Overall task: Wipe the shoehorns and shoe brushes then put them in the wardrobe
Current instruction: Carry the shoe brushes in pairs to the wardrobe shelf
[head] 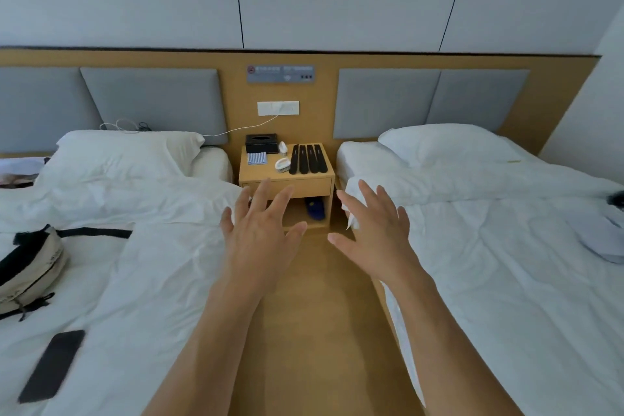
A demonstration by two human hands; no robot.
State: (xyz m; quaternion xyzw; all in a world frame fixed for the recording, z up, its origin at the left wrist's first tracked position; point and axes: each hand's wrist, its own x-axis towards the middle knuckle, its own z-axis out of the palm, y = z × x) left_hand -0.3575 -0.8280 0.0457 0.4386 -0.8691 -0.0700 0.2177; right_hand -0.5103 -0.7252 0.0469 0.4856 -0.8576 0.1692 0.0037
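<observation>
Black shoehorns (pixel 308 159) lie in a row far on the nightstand surface (pixel 287 179), brushes (pixel 283 164) just left. Your left hand (pixel 261 230) and right hand (pixel 371 233) are spread, empty. Shoehorns look light, stiff, likely slick: pinch mid-length.

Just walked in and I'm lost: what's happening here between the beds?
A person stands between two beds, with the left hand and right hand stretched out open toward the nightstand, holding nothing. On its top lie four black shoehorns, two white brushes, a striped cloth and a tissue box. Nothing has been picked up yet, so the wiping looks not yet begun.
</observation>
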